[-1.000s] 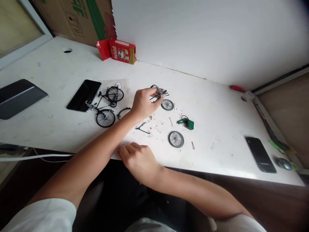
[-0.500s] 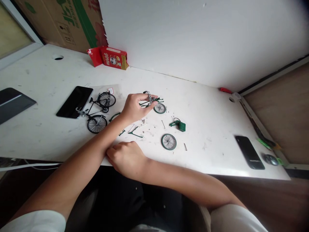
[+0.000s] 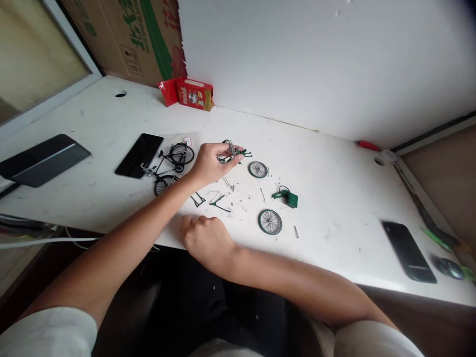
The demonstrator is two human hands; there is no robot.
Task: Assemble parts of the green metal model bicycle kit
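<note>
In the left hand (image 3: 212, 159): small green-and-silver model bicycle frame (image 3: 232, 148), partly hidden.
Just right of the frame: green-rimmed, silver-spoked wheel (image 3: 258, 169), flat.
Nearer: matching second wheel (image 3: 270, 221), flat.
Left of that: thin green forked part (image 3: 220, 203).

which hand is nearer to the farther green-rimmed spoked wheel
Left. The left hand, holding a small green-and-silver bicycle part, is just left of that wheel; the right hand is farther, left and toward the person, at the edge of the white table.

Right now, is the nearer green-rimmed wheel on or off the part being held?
Off: the wheel lies flat on the table, apart from the bicycle part in the left hand.
</note>
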